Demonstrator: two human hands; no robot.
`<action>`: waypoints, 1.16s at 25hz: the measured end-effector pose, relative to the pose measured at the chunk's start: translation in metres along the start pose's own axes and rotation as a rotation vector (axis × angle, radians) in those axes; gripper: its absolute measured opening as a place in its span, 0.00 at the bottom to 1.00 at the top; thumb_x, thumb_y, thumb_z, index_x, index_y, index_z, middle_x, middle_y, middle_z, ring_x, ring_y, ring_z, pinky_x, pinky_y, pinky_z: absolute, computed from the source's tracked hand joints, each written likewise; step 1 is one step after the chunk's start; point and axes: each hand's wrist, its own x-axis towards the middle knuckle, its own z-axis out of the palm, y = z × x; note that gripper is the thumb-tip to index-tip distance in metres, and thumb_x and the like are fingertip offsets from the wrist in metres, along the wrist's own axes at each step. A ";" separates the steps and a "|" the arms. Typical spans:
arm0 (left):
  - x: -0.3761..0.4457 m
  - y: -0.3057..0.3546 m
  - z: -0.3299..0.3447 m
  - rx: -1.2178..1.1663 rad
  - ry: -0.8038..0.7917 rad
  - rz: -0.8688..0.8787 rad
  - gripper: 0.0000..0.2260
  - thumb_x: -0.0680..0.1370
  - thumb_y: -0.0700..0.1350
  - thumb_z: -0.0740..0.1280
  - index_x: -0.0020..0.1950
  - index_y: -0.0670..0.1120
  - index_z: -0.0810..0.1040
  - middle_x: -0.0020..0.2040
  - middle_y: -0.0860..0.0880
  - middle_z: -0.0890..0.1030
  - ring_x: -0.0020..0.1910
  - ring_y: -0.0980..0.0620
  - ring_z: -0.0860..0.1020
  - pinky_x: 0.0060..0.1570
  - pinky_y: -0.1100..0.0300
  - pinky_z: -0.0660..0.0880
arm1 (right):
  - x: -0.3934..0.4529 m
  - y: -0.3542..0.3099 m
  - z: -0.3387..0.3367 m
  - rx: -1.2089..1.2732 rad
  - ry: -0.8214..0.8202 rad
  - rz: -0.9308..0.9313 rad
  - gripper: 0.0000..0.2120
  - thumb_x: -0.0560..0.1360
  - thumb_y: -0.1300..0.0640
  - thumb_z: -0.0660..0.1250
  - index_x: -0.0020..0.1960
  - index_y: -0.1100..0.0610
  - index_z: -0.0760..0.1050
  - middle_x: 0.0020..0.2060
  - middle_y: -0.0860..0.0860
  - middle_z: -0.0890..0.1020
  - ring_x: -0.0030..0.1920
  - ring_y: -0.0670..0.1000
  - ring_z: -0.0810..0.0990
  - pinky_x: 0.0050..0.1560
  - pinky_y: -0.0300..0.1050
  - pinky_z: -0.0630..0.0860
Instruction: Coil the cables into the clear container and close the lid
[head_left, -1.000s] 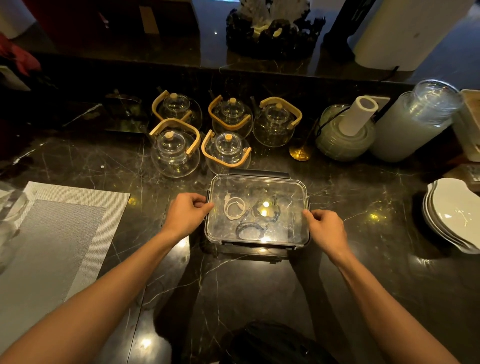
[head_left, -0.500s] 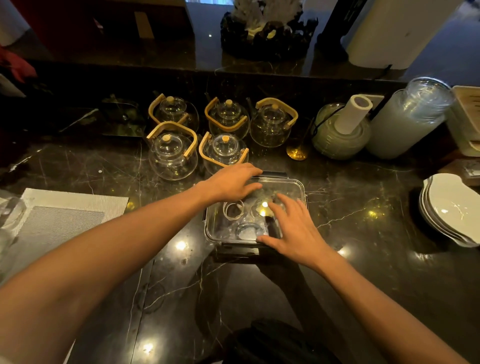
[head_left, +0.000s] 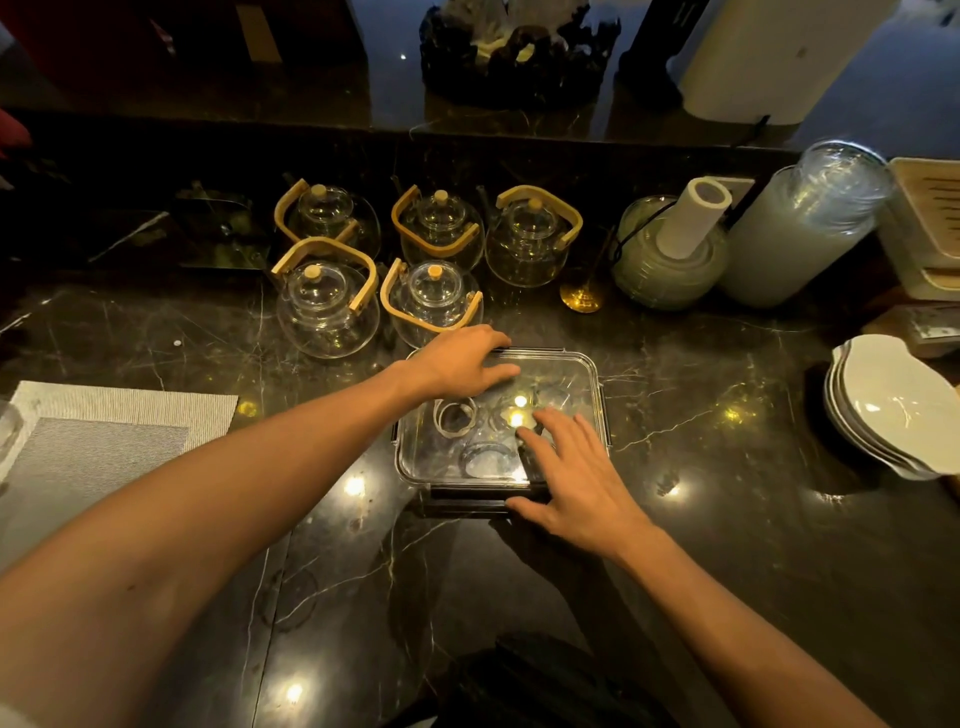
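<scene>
Both hands off the side edges a second ago, now up on the lid (head_left: 566, 374). Right hand (head_left: 576, 478) flat near the front, fingers spread. Left hand (head_left: 462, 361) at the far edge, fingers loosely curled over it. Probably pressing down before latching. Clear container (head_left: 410, 462) mid-counter, pale coiled cables (head_left: 454, 415) visible inside.

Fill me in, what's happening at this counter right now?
A person is closing a clear container on a dark marble counter. The lid is already on, with coiled cables visible through it. The left hand lies across the lid's far left corner, and the right hand presses flat on the near right part, fingers spread. Whether the side latches are snapped shut can't be told. Five glass teapots stand just behind the container.
</scene>
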 end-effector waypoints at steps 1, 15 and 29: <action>0.000 -0.001 0.001 -0.013 0.012 -0.005 0.24 0.81 0.56 0.65 0.72 0.44 0.74 0.65 0.44 0.79 0.64 0.45 0.76 0.64 0.49 0.73 | 0.000 0.000 0.001 -0.005 0.003 0.005 0.42 0.71 0.37 0.72 0.77 0.59 0.65 0.74 0.61 0.68 0.77 0.61 0.64 0.78 0.63 0.57; 0.006 0.009 0.016 -0.065 0.151 -0.144 0.14 0.82 0.50 0.64 0.64 0.45 0.79 0.58 0.45 0.81 0.58 0.44 0.78 0.60 0.46 0.73 | 0.007 0.004 -0.005 -0.096 0.045 -0.048 0.39 0.71 0.36 0.73 0.72 0.60 0.73 0.68 0.61 0.77 0.70 0.62 0.74 0.71 0.61 0.70; -0.138 -0.007 0.080 -0.090 0.283 -0.289 0.31 0.83 0.64 0.53 0.82 0.53 0.52 0.83 0.49 0.45 0.81 0.51 0.40 0.77 0.51 0.44 | 0.020 0.015 0.003 0.090 0.069 0.321 0.35 0.83 0.35 0.54 0.83 0.54 0.56 0.83 0.59 0.51 0.83 0.57 0.40 0.81 0.59 0.49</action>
